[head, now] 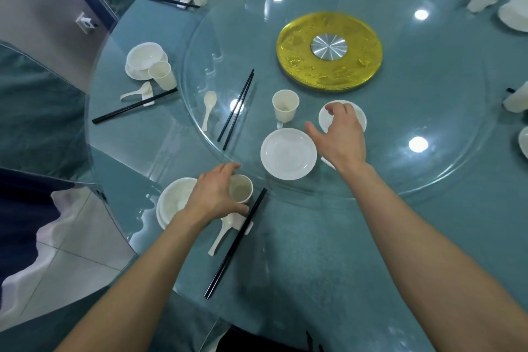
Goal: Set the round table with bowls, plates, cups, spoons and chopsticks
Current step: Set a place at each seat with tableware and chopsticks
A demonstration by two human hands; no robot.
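- The fingers (225,168) of the left hand (217,194) curled round a white cup (241,188), thumb on its near side and the others over its far rim. The cup stood upright and empty on the teal surface (314,266), just short of the edge of the glass turntable (414,123).
- The fingers (334,107) of the right hand (340,134) were spread wide over a small dish (358,116), tips bent down toward its far rim and thumb reaching left. Whether they touched the dish could not be told.
- The small dish, white and round, sat on the glass turntable, half covered by the hand.
- Just left of the thumb lay a flat plate (288,150), white and bare. Behind it stood a second cup (285,106), upright.
- Farther left on the glass lay loose chopsticks (235,110), black and paired, beside a loose spoon (208,110), white.
- Around the gripped cup, a stacked bowl (174,200) sat to its left, partly under the wrist. Near chopsticks (235,243) ran slantwise to its right, and a near spoon (221,234) lay between them. Both the near spoon and the near chopsticks leaned on a small white rest (243,223).
- A gold disc (357,66) with a steel hub marked the middle of the surface.
- More white settings ringed the far and left edges.
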